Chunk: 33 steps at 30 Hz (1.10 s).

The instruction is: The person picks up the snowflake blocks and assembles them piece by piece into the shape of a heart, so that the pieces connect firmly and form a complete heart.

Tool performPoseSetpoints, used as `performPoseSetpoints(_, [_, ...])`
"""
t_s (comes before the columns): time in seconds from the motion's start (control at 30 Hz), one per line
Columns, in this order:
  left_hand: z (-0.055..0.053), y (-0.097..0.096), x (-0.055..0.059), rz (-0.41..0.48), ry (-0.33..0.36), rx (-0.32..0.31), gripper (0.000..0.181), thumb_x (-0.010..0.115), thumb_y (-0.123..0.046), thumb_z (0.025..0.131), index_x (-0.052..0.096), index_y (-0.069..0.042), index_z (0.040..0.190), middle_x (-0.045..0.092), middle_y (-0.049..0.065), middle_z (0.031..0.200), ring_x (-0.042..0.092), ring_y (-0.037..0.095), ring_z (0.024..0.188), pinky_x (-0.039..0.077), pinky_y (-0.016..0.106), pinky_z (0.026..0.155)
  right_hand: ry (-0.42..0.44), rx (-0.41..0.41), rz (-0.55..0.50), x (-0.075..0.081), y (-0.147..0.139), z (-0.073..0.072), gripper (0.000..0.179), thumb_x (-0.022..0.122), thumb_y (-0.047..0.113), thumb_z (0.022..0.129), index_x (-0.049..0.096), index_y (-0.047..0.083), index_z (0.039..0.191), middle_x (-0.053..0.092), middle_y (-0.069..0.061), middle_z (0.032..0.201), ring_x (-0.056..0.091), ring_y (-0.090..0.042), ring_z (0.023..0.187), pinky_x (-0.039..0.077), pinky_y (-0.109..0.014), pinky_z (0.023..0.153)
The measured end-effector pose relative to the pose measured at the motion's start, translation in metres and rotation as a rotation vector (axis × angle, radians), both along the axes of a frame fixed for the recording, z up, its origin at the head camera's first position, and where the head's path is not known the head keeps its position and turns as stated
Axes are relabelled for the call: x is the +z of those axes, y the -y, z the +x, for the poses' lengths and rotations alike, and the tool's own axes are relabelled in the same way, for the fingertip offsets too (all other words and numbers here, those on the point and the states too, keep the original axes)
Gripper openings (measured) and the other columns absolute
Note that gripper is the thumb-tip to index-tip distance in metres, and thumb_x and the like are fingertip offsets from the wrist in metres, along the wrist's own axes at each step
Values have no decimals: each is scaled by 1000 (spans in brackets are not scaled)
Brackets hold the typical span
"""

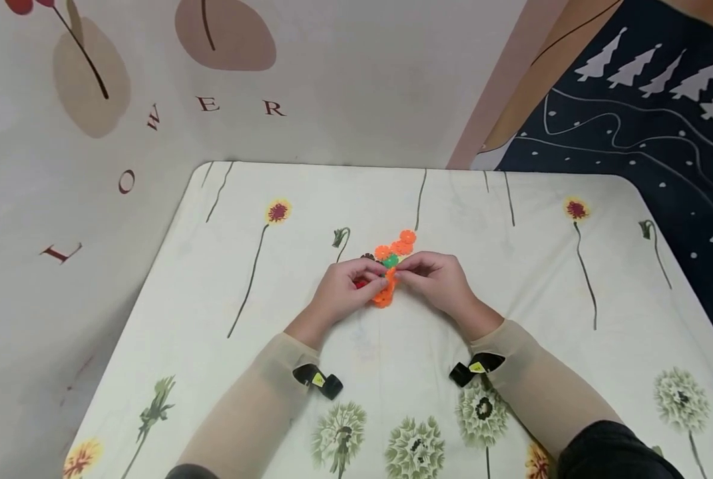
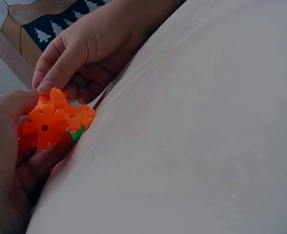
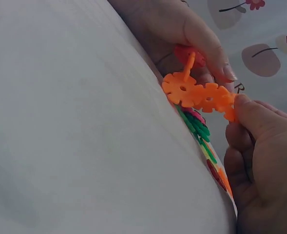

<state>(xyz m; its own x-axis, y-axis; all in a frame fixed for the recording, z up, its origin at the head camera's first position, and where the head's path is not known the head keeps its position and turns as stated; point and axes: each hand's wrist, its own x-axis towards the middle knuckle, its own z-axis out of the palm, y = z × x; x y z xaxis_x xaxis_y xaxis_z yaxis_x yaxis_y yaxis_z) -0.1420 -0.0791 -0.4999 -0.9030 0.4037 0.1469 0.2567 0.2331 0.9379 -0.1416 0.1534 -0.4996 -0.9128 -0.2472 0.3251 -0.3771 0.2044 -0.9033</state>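
Observation:
Both hands meet over the middle of the table at a chain of joined orange snowflake discs [image 1: 383,299], notched round pieces with a small centre hole. My left hand [image 1: 339,291] grips the chain, with thumb and fingers on either side. A red disc [image 3: 184,52] sits within that hand, partly covered by it, and one orange disc [image 2: 45,127] faces the left wrist camera. With thumb and fingertips, my right hand [image 1: 443,283] pinches the orange disc [image 3: 229,106] at the chain's far end. The fingertips hide part of that disc.
Just beyond the hands lie loose discs, among them green [image 1: 390,261], orange [image 1: 407,237] and dark [image 1: 367,256] ones. They rest on a white flower-printed tablecloth [image 1: 308,253]. A printed wall [image 1: 356,100] stands at the table's back edge.

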Motion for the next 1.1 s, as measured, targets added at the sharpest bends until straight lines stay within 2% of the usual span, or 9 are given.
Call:
performPoseSetpoints(0.17, [-1, -1, -1, -28, 4, 28, 9, 82, -16, 97, 79, -11, 104, 73, -5, 83, 64, 16, 70, 53, 26, 63, -32, 24, 10, 1, -1, -1, 19, 85, -6, 87, 83, 1, 105, 81, -10, 102, 76, -13, 88, 61, -23, 78])
performPoseSetpoints(0.23, [-1, -1, 0, -29, 24, 40, 7, 81, -17, 98, 78, -12, 102, 72, -4, 82, 63, 17, 70, 52, 26, 63, -59, 1, 17, 1, -1, -1, 19, 83, -6, 89, 82, 0, 108, 80, -11, 106, 77, -17, 90, 61, -24, 79])
performPoseSetpoints(0.3, [-1, -1, 0, -20, 46, 59, 6, 79, -18, 99, 77, -13, 101, 70, -2, 81, 63, 18, 71, 52, 26, 62, -101, -50, 66, 1, -2, -3, 21, 81, -4, 92, 81, -1, 112, 79, -12, 115, 75, -22, 103, 59, -29, 91])
performPoseSetpoints(0.37, [-1, -1, 0, -10, 59, 87, 6, 78, -19, 100, 75, -14, 101, 69, -1, 80, 62, 19, 71, 51, 25, 61, -115, -96, 164, 2, -3, -5, 26, 78, 0, 96, 77, 1, 122, 73, -13, 133, 66, -29, 124, 50, -38, 108])
performPoseSetpoints(0.43, [-1, -1, 0, 4, 64, 115, 5, 76, -18, 101, 74, -14, 101, 67, 0, 78, 60, 20, 68, 50, 25, 58, -84, -107, 324, 4, -4, -8, 38, 75, 8, 100, 70, 4, 137, 59, -14, 153, 46, -35, 147, 36, -50, 121])
performPoseSetpoints(0.57, [-1, -1, -1, 35, 75, 146, 5, 73, -16, 102, 70, -13, 100, 62, 2, 74, 56, 22, 63, 46, 25, 54, 14, -30, 654, 6, -5, -10, 59, 66, 25, 105, 50, 10, 159, 29, -14, 173, 13, -40, 162, 15, -60, 127])
performPoseSetpoints(0.7, [-1, -2, 0, 52, 88, 154, 6, 71, -14, 103, 69, -11, 98, 61, 3, 74, 55, 22, 63, 46, 25, 56, 21, -3, 735, 7, -4, -10, 54, 62, 25, 108, 51, 8, 158, 33, -15, 171, 18, -40, 160, 18, -57, 128])
performPoseSetpoints(0.87, [-1, -2, 0, 61, 93, 156, 7, 71, -13, 103, 68, -11, 97, 61, 4, 75, 54, 23, 64, 45, 25, 58, -32, -54, 630, 4, -4, -11, 39, 64, 11, 105, 65, 3, 143, 55, -17, 152, 40, -39, 146, 33, -54, 120])
performPoseSetpoints(1.1, [0, -2, -2, 54, 91, 149, 7, 72, -15, 103, 69, -11, 99, 61, 3, 75, 55, 23, 66, 45, 24, 58, -94, -111, 547, 2, -5, -11, 28, 71, 2, 100, 74, 3, 128, 72, -13, 120, 57, -31, 109, 48, -45, 95])
